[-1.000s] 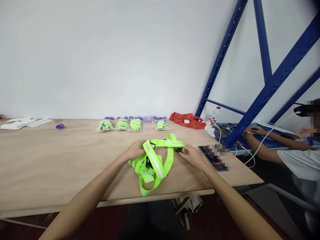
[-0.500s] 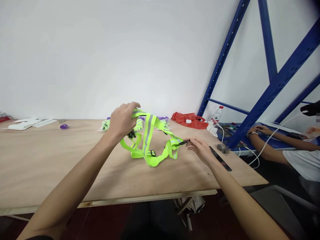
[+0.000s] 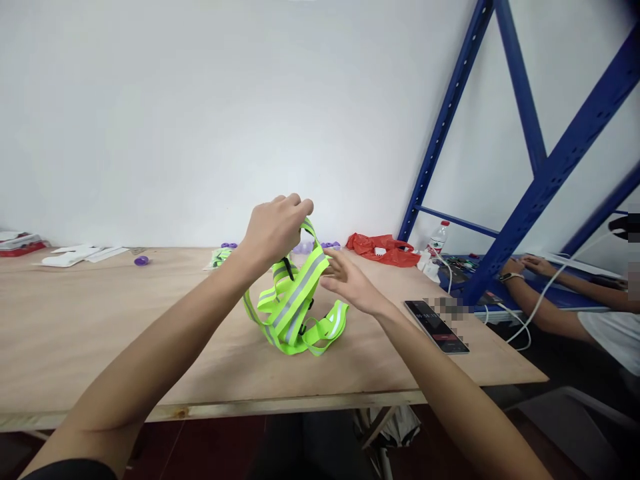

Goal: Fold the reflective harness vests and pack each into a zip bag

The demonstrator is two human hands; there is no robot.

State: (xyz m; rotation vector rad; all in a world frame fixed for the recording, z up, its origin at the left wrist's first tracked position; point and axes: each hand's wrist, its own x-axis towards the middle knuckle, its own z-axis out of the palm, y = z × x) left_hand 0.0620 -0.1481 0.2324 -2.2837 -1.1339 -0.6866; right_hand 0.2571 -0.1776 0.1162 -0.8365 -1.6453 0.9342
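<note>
A neon-yellow reflective strap vest (image 3: 295,303) with silver stripes and black buckles hangs bunched above the wooden table (image 3: 150,347), its lower loops resting on the wood. My left hand (image 3: 279,227) is closed round the top of one strap and holds it up. Just right of the straps is my right hand (image 3: 353,283), thumb and fingers apart; whether its fingertips touch the webbing I cannot tell. Behind the vest, partly hidden by my hands, lie bagged yellow straps (image 3: 219,258) with purple pieces (image 3: 330,246).
A phone (image 3: 435,325) lies to the right. Along the back are a red plastic bag (image 3: 383,250), a bottle (image 3: 439,237), white sheets (image 3: 75,255) and a purple item (image 3: 141,261). A blue rack (image 3: 540,180) stands between me and another person's arms (image 3: 530,293).
My right hand has let go of the black-tipped strap end and moved left, up to the vest. The vest has gone from spread open to hanging bunched; my left hand has shifted right.
</note>
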